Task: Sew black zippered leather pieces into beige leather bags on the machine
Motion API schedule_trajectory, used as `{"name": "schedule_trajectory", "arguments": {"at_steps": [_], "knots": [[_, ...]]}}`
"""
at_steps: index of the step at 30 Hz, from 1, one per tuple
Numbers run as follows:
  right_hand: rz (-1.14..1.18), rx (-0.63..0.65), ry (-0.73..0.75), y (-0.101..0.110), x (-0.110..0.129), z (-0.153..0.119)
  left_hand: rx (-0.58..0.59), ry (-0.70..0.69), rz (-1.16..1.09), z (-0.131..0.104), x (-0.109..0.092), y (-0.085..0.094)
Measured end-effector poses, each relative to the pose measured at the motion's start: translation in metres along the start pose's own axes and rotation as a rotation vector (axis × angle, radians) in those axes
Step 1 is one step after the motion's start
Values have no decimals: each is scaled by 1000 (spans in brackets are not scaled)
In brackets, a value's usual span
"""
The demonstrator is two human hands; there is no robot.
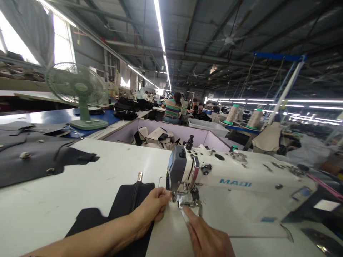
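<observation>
A white sewing machine with a dark grey head cover stands at the right of the white table. Just left of its needle area, my left hand is closed in a pinch; what lies between the fingertips is too small to make out. My right hand reaches in from the lower right, index finger stretched out to the metal presser foot area. A narrow pale strip runs beside that finger. Beneath my left forearm lies a black flat piece with a strap and a metal end.
Grey panels with metal fittings lie at the left. Behind are a green desk fan and a lilac-walled bin with beige and black pieces. Thread cones stand behind the machine. A person in a striped top is farther back.
</observation>
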State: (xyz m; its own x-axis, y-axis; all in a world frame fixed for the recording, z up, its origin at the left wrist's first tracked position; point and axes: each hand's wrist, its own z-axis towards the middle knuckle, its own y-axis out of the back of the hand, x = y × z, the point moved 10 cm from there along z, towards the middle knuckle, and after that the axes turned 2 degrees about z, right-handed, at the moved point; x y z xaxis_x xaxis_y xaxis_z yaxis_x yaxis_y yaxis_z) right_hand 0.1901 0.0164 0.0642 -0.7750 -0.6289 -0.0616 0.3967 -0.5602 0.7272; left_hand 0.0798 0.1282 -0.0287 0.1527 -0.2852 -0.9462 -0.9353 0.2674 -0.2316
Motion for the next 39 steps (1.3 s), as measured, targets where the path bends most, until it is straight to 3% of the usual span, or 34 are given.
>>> {"name": "schedule_trajectory", "arguments": {"at_steps": [4, 11, 20, 23, 27, 29, 31, 34, 36, 39], "knots": [[-58, 50, 27, -2, -1, 18, -7, -1, 50, 6, -1, -9], [-250, -14, -6, -11, -2, 37, 39, -14, 127, 8, -4, -23], [-338, 116, -46, -28, 0, 40, 8, -150, 278, 9, -11, -20], [-301, 91, -24, -27, 1, 35, -28, -241, 362, 14, -14, -16], [34, -23, 66, -14, 6, 15, -50, -382, 489, -1, -28, -11], [341, 0, -164, -18, -18, 6, 13, -517, 605, -22, -42, -15], [753, 124, -542, -47, -43, -9, 182, -752, 869, -52, -56, -36], [1332, 299, -966, -91, -37, -27, 462, -1130, 1340, -97, -53, -71], [1470, 317, -1021, -98, -30, -26, 464, -1227, 1439, -107, -59, -78], [1338, 339, -872, -91, -30, -26, 429, -1146, 1344, -101, -73, -79]]}}
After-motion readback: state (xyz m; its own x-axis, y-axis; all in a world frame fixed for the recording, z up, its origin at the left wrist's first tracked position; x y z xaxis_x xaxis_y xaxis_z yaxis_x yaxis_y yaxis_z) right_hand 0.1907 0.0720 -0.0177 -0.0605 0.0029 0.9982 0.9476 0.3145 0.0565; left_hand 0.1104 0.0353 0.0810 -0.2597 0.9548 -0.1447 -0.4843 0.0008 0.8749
